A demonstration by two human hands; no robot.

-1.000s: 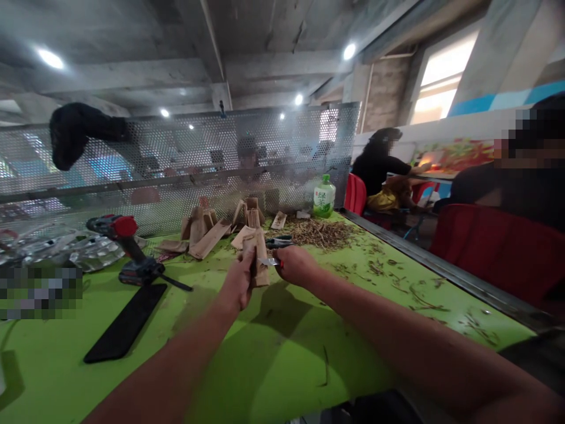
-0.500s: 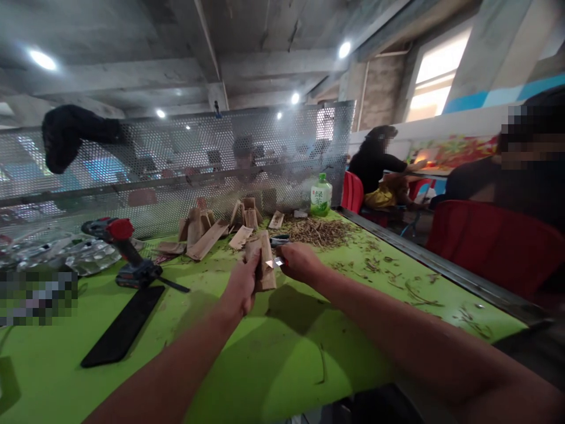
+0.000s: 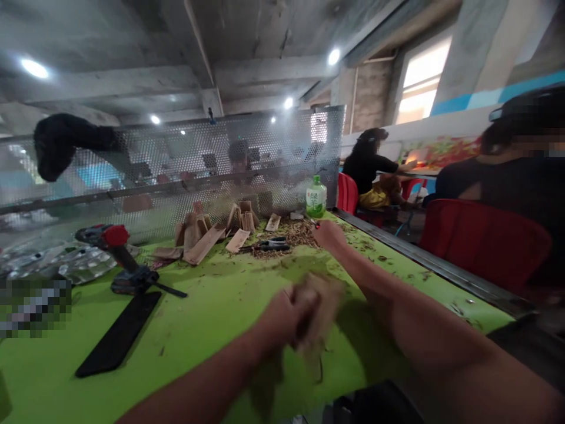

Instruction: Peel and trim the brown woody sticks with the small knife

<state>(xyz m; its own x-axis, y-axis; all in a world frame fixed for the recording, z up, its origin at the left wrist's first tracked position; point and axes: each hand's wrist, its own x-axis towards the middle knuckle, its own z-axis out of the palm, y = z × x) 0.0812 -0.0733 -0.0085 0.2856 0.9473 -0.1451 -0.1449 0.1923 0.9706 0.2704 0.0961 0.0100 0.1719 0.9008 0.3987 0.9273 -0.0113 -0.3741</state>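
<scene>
My left hand (image 3: 282, 315) is closed around a piece of wood (image 3: 321, 309), both smeared by motion, above the near middle of the green table. My right hand (image 3: 331, 238) is closed on a knife (image 3: 316, 224), of which only a small red and dark end shows. It is at the right edge of a pile of brown shavings (image 3: 302, 231). A pair of pliers (image 3: 272, 244) with dark and grey handles lies on the table left of that hand. Behind the pliers are several flat wooden pieces (image 3: 205, 244), some leaning on one another.
A cordless drill (image 3: 118, 253) stands at the left behind a flat black strip (image 3: 119, 335). Clear plastic packaging (image 3: 88, 262) lies beside it. A green-capped bottle (image 3: 316, 199) stands near the perforated metal screen (image 3: 282, 153). People sit at the right near red chairs (image 3: 481, 247).
My left hand has moved right and nearer with the wood. My right hand has gone away from it, forward and right to the shavings. The pliers now show fully.
</scene>
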